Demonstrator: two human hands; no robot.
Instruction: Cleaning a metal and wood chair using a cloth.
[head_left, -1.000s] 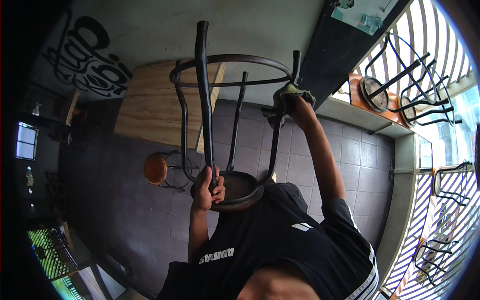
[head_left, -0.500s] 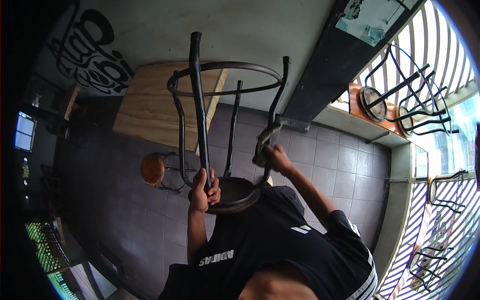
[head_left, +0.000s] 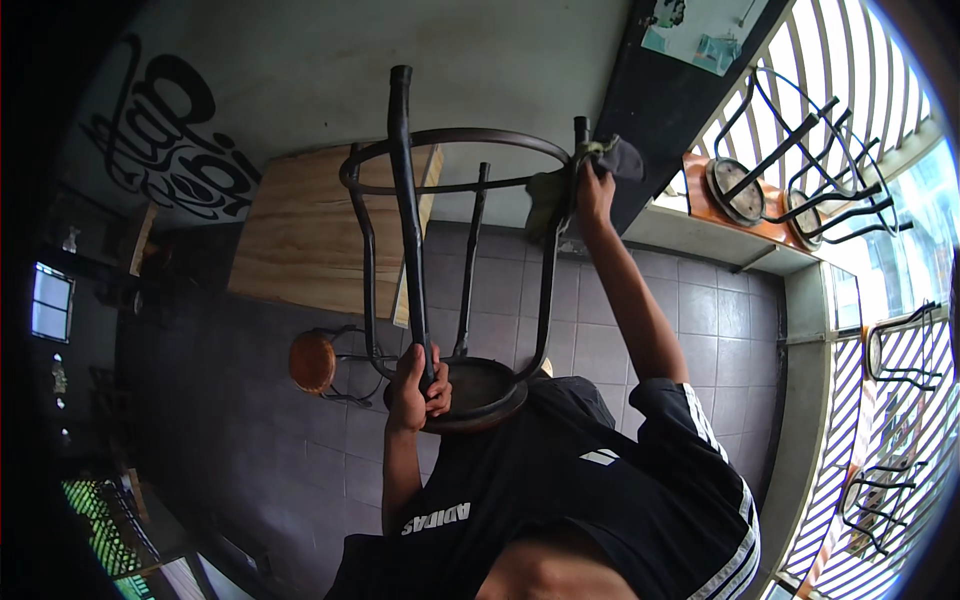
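An upside-down stool point(head_left: 404, 200) with dark metal legs and a ring brace is in front of me, its round seat lowest, close to my body. My left hand point(head_left: 418, 388) is wrapped round the base of one leg, just above the seat. My right hand point(head_left: 596, 192) grips a dark grey-green cloth point(head_left: 622, 160), which is folded round the right-hand leg near its upper end, beside the ring. Part of the cloth hangs down on the left side of that leg. The leg's tip shows above the cloth.
A wooden table point(head_left: 310, 235) stands against the wall beyond the stool. Another stool with an orange-brown seat point(head_left: 312, 363) is on the tiled floor at left. Upturned stools point(head_left: 738, 190) rest on a ledge by the slatted window at right. A dark pillar point(head_left: 640, 120) rises behind my right hand.
My right hand has moved the cloth up the right-hand leg, from its lower half to near the tip, and the arm is straighter. My left hand keeps its hold on the other leg.
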